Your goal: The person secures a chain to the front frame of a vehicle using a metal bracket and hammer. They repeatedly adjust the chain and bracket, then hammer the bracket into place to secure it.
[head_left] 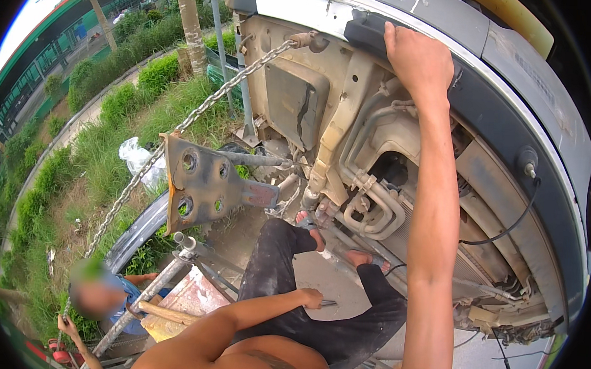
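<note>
My right hand (418, 62) is closed over the edge of the black trim (372, 35) along the front of a vehicle body, with that arm stretched far forward. My left hand (309, 298) rests low over my dark trousers, fingers wrapped round a thin grey metal tool (329, 302); most of the tool is hidden in the fist. Between my arms the vehicle's beige inner panel (294, 100) shows, with bent metal pipes (375, 206) running across it. A black cable (509, 231) hangs from the trim right of my right forearm.
A chain (209, 101) runs from the vehicle's frame to the lower left, where another person's hand (68, 327) holds it. A rusty plate with holes (201, 185) juts out left of my knees. Metal tubes (143, 300) stand near that person. Grass (91, 199) lies beyond.
</note>
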Tool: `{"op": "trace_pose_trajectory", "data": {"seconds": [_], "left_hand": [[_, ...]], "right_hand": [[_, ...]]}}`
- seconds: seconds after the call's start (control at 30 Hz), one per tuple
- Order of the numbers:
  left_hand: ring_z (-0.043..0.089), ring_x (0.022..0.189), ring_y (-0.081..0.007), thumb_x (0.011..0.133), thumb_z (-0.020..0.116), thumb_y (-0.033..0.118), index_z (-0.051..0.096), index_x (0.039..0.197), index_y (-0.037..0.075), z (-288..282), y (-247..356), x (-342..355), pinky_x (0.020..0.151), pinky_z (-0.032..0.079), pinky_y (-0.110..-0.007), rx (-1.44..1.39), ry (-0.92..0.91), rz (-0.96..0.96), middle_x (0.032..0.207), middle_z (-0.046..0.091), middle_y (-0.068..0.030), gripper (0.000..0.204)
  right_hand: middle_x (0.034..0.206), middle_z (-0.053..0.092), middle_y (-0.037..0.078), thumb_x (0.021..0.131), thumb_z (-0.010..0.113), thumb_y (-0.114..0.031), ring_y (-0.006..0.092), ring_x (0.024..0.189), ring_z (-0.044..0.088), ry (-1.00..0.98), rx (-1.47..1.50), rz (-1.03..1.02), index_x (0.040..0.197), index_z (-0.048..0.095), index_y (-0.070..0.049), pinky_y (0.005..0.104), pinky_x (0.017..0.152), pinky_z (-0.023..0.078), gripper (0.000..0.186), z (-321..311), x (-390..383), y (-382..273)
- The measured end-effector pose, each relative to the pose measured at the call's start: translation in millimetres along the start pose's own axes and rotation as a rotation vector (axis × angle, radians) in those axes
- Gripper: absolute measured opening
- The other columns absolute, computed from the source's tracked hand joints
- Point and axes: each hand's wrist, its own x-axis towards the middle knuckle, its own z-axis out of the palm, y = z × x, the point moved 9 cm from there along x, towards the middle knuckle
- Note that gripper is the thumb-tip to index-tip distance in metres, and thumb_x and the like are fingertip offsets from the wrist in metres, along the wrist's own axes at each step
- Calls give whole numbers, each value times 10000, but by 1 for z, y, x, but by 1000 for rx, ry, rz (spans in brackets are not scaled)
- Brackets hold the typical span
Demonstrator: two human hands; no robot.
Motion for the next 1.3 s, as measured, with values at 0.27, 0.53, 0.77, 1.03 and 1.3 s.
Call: {"op": "trace_pose_trajectory", "data": {"seconds": [0.27,0.53,0.77,1.03,1.3], "left_hand": [[642,1080,-404,957,519,339,643,1170,-10,-25,-21,-10,924,500,-490,-58,154,-90,1138,675,-246,428],[640,1101,-393,947,525,340,647,1186,-9,-14,-23,-5,925,502,-491,-21,77,-91,1166,674,-232,441],[653,1081,-387,941,528,332,648,1177,-15,-18,-19,-9,916,512,-490,-32,101,-73,1148,684,-229,436],[655,1077,-384,938,528,332,653,1147,-17,-13,-20,-2,916,516,-486,-32,107,-77,1132,687,-227,425],[655,1078,-384,925,535,334,653,1149,-9,-16,-17,-7,914,517,-486,-38,64,-84,1133,685,-229,426]], "right_hand": [[621,678,122,1008,453,-364,331,609,679,51,48,-6,629,702,-83,452,620,562,533,-3,-2,-4],[592,667,117,998,479,-348,319,580,674,105,53,-32,596,695,-84,439,582,551,528,-4,-1,-3],[704,692,167,1000,463,-389,365,702,688,-41,45,4,728,710,-69,474,690,555,487,1,0,-4],[694,695,183,956,541,-366,365,658,698,73,89,18,700,733,-44,477,654,558,454,-16,0,-4],[670,688,177,948,540,-339,345,628,694,192,105,-33,662,726,-49,463,629,558,448,-15,-6,-5]]}}
